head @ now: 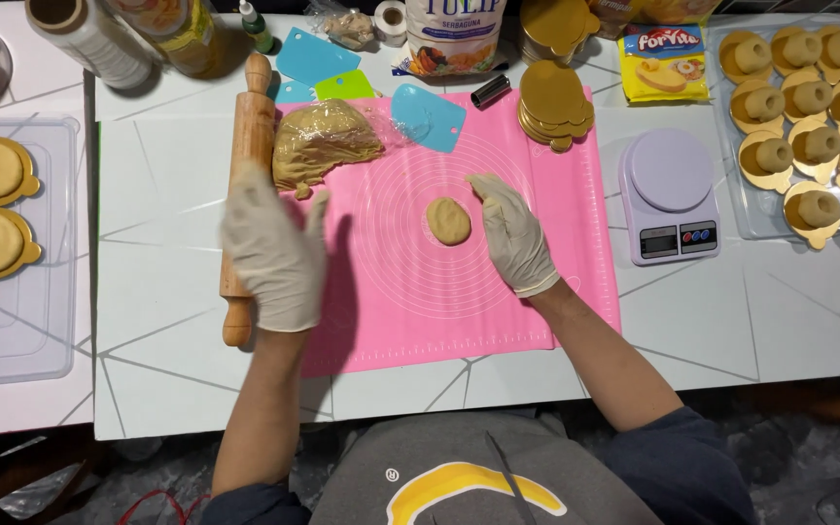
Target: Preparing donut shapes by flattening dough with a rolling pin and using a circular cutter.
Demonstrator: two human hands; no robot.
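Left hand: gloved in white, fingers straight and together, palm flat and open, holding nothing; raised over the left edge of the mat, just beside and partly covering the rolling pin.
Right hand: gloved in white, fingers loosely extended, open, gripping nothing; lying on the mat with fingertips just right of the dough piece, touching or nearly touching its edge, cannot tell which.
Dough piece: small tan oval, flattened, near the centre of the mat's printed rings, between the two hands.
Pink mat: spread flat on the white table, printed with concentric circles.
Rolling pin: wooden, lying lengthwise along the mat's left edge, its middle hidden behind the left hand.
Dough mass: large tan lump on clear wrap at the mat's upper left corner.
Blue scraper: flat, on the mat's upper edge, right of the dough mass.
Gold discs: stacked at the mat's upper right corner.
Kitchen scale: lilac top, right of the mat, bare platform.
Right tray: clear, holding rows of tan shaped pieces on gold bases.
Left tray: clear, with two ring-shaped pieces on gold bases at its far end.
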